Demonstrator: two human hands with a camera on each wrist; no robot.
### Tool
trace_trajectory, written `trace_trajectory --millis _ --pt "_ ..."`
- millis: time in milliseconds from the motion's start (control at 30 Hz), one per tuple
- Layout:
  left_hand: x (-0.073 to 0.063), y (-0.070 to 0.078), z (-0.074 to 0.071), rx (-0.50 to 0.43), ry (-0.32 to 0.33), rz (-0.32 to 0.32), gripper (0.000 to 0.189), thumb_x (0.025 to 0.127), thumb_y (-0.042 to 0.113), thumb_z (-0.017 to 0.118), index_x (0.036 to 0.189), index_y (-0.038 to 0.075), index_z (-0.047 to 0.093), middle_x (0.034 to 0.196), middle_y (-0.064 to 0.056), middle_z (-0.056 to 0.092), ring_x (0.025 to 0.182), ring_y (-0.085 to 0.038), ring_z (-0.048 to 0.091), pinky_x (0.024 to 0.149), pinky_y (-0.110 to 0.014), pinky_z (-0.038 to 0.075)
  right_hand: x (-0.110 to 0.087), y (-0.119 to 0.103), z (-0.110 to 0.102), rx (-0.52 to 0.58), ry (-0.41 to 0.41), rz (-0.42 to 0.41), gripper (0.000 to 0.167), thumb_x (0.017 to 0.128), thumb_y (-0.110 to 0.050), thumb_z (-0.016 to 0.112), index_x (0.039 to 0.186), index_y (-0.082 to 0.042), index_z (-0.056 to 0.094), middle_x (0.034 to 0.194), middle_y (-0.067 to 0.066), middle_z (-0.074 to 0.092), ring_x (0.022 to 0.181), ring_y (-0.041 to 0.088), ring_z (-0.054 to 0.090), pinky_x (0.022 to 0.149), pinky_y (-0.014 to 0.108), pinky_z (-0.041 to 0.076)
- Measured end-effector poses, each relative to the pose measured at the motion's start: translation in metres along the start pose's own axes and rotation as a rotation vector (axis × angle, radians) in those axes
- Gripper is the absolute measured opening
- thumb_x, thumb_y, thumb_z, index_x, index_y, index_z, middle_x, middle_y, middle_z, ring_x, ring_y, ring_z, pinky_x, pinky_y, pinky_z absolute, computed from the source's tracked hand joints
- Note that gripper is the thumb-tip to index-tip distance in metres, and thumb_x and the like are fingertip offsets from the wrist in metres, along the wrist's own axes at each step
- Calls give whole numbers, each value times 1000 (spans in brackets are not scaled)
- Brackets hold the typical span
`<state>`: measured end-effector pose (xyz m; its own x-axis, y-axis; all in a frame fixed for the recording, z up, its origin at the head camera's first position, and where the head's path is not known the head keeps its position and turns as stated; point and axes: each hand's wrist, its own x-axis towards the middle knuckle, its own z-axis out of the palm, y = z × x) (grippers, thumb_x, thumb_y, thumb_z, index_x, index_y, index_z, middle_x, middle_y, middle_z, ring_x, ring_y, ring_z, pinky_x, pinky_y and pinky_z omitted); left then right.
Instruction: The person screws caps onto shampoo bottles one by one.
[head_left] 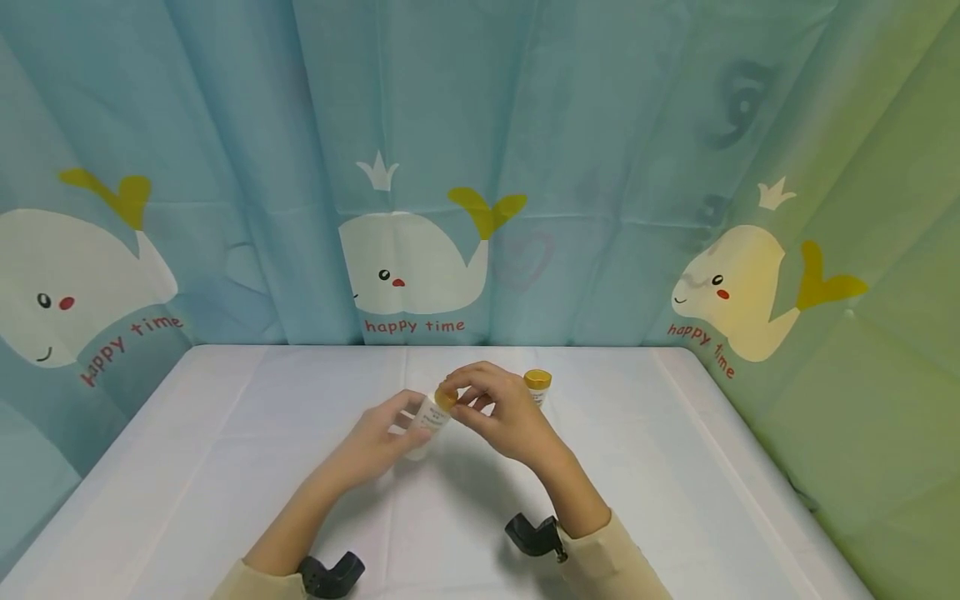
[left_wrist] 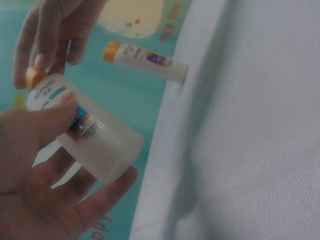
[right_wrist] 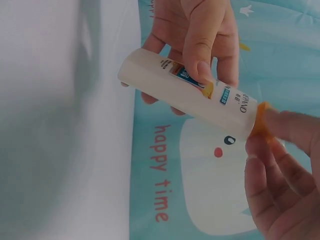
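A white shampoo bottle (right_wrist: 200, 95) with a blue and orange label is tilted above the table. My left hand (head_left: 380, 437) grips it around the body, the thumb lying across the label. At its top, my right hand (head_left: 501, 408) pinches the orange-gold cap (right_wrist: 262, 121) between thumb and fingers. In the left wrist view the right fingers hide part of the cap (left_wrist: 36, 77). A second white bottle (left_wrist: 147, 61) with a gold cap and purple label stands on the table behind the right hand, partly covered by it in the head view.
The white-covered table (head_left: 247, 467) reaches back to a blue curtain (head_left: 600, 167) printed with whales. A green curtain section (head_left: 885, 400) runs along the right side. Black wrist cameras are on both forearms, the left camera (head_left: 332, 575) near the table's front.
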<state>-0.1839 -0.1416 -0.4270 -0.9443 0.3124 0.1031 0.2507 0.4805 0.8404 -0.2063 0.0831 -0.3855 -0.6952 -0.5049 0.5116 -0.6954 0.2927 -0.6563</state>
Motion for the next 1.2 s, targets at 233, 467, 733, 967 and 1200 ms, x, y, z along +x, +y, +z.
trace_trajectory --millis 233,467,733,967,1200 --pt "-1 2 1 -11 -16 14 30 97 23 66 125 18 57 123 -5 63 113 -29 60 90 -45 56 0 1 -1 -36 7 5 23 85 -12 79 107 -14 73 116 -5 67 101 10 65 77 32 58" --pt "-1 3 3 -4 -18 21 30 96 23 67 125 19 57 123 -4 63 113 -28 61 90 -44 56 0 -1 0 -29 12 0 23 86 -15 79 108 -15 73 114 -7 68 97 8 63 76 33 58" --pt "-1 5 3 -13 -12 50 30 96 22 67 125 20 57 121 -3 64 113 -28 60 90 -43 56 0 -1 0 -29 23 14 24 85 -17 80 108 -17 73 109 -5 70 91 9 64 70 30 58" --pt "-1 5 5 23 5 76 28 96 22 67 123 22 58 118 1 65 111 -24 61 88 -40 55 0 -1 1 -91 36 45 23 86 -21 79 108 -17 74 103 -5 70 80 7 60 65 28 55" --pt "-2 7 7 29 15 128 26 96 21 67 121 21 59 114 3 66 107 -21 62 86 -37 54 -1 -1 3 -132 56 33 20 89 -20 75 109 -16 74 95 -8 64 63 5 52 57 23 49"
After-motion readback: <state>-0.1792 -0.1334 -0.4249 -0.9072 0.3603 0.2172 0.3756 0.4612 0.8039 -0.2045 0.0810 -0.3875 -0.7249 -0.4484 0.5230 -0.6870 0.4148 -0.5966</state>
